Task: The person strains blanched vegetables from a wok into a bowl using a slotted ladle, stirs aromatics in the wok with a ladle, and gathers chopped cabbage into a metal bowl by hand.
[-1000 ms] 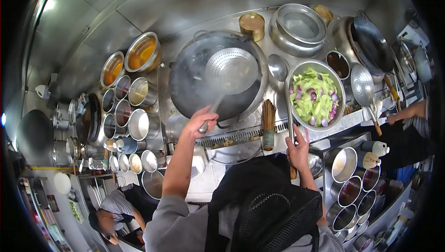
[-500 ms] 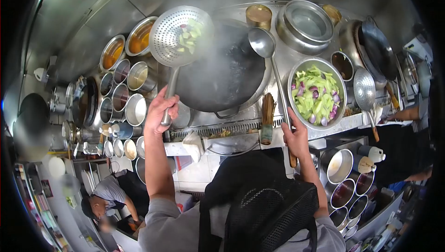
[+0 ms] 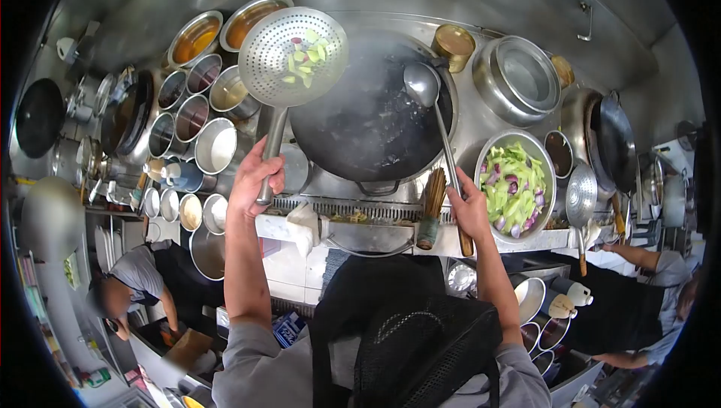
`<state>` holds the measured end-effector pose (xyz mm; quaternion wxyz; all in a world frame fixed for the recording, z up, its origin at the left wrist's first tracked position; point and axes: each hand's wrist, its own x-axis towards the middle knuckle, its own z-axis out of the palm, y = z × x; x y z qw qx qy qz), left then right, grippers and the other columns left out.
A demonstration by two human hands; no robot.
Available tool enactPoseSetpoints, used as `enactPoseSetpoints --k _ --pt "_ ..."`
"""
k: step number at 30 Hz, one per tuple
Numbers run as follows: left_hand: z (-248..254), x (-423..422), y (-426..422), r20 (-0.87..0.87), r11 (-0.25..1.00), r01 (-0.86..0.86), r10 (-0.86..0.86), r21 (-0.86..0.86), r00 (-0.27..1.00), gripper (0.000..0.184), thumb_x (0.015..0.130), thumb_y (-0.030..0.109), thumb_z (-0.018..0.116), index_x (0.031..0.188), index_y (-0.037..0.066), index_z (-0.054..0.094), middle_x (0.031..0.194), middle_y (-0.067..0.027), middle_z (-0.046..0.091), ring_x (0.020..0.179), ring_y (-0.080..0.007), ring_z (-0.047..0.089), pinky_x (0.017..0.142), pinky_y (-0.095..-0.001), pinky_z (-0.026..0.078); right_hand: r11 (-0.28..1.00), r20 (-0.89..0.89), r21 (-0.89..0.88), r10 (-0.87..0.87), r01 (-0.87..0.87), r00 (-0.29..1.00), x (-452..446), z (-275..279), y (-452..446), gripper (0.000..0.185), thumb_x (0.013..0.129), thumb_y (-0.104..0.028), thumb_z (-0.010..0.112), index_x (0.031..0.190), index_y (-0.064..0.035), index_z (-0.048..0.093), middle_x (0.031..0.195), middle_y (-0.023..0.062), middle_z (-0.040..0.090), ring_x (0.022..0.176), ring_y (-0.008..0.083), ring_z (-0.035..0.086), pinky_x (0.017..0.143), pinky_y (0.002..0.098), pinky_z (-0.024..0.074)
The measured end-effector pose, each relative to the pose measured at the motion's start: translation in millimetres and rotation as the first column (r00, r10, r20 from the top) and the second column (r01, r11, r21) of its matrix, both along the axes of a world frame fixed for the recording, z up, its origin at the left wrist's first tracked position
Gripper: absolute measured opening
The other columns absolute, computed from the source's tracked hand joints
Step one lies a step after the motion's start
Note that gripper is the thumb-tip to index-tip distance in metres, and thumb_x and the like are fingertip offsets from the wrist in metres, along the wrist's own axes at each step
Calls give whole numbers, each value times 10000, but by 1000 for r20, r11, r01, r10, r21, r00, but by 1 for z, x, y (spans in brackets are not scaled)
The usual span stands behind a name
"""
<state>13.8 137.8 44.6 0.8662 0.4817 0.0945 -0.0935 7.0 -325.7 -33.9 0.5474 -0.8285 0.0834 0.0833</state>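
My left hand [image 3: 257,177] is closed round the handle of a perforated strainer [image 3: 264,70]. Several green vegetable pieces [image 3: 309,54] and a few purple bits lie in it, over the left rim of a large dark wok [image 3: 353,134]. Steam rises from the wok, and dark liquid shows inside. In my right hand [image 3: 470,205] is the wooden-ended handle of a long ladle [image 3: 422,84]. Its bowl hangs over the wok's right side; whether it touches the liquid I cannot tell. Right of that hand stands a metal bowl [image 3: 551,190] of cut green vegetables and purple onion pieces [image 3: 514,186].
A bamboo brush [image 3: 431,213] stands at the stove's front edge. Metal pots of sauces [image 3: 215,149] crowd the left; stacked pots [image 3: 518,81] and another strainer [image 3: 582,194] are at right. One person [image 3: 135,280] bends at lower left, another [image 3: 661,295] is at right.
The ladle's bowl has moved left from the wok's right rim to over its inside. The strainer stays over the left rim while the whole view has shifted; steam around it looks thinner.
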Motion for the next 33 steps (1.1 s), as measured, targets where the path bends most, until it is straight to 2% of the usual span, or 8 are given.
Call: enactPoseSetpoints --k 1,3,6,11,14,18,23,33 --pt "0 -2 0 0 1000 -8 8 -9 1000 726 940 -22 617 1576 14 270 951 -97 589 607 -110 536 499 -278 449 999 -30 35 -5 7 1000 0 1 1 551 970 -121 667 1499 -35 538 832 82 692 539 105 575 510 306 472" --pt "-1 -4 0 -46 997 -37 40 67 998 728 928 -13 622 1580 41 302 951 -92 577 601 -98 514 489 -257 429 993 -83 114 1 9 997 1 -1 1 560 973 -93 659 1512 -31 519 789 56 654 518 99 548 458 292 440" --pt "-9 -4 4 -51 997 -35 39 62 998 750 929 -11 629 1594 50 287 957 -86 581 605 -100 522 491 -259 428 912 -232 410 94 10 968 2 -7 -3 597 982 -41 639 1550 -41 456 749 67 590 504 115 520 416 289 428" --pt "-18 -3 8 -29 996 -47 49 80 998 776 926 -4 637 1601 19 253 940 -71 588 600 -105 539 500 -273 449 826 -375 558 171 75 911 -23 20 13 597 999 -48 636 1559 -50 429 807 102 615 512 105 503 420 261 407" --pt "-27 0 12 -16 991 -38 41 130 999 808 917 1 640 1607 -5 221 904 -57 585 594 -112 549 505 -291 467 486 -470 819 261 306 843 -36 20 26 496 1034 -83 598 1516 -81 483 871 128 623 522 72 445 426 216 372" --pt "-34 1 8 -42 972 -55 66 229 997 812 907 3 627 1608 4 217 823 -35 556 587 -119 541 509 -298 466 362 -485 857 326 367 811 -43 28 46 510 1047 -82 572 1541 -87 445 894 144 609 524 76 436 418 204 368" --pt "-59 6 -15 -81 928 -38 73 370 994 806 895 -8 620 1592 20 215 775 -25 524 577 -129 530 498 -309 459 464 -441 841 290 278 849 -46 77 52 533 1036 -74 585 1546 -55 430 887 148 615 518 76 440 409 221 375" --pt "-84 18 -83 -38 937 -46 63 347 997 713 895 -11 615 1532 -11 295 762 -32 533 556 -131 543 471 -310 459 649 -432 720 142 246 890 -35 155 47 545 1022 -106 615 1529 -41 426 865 123 596 523 73 474 415 230 387"
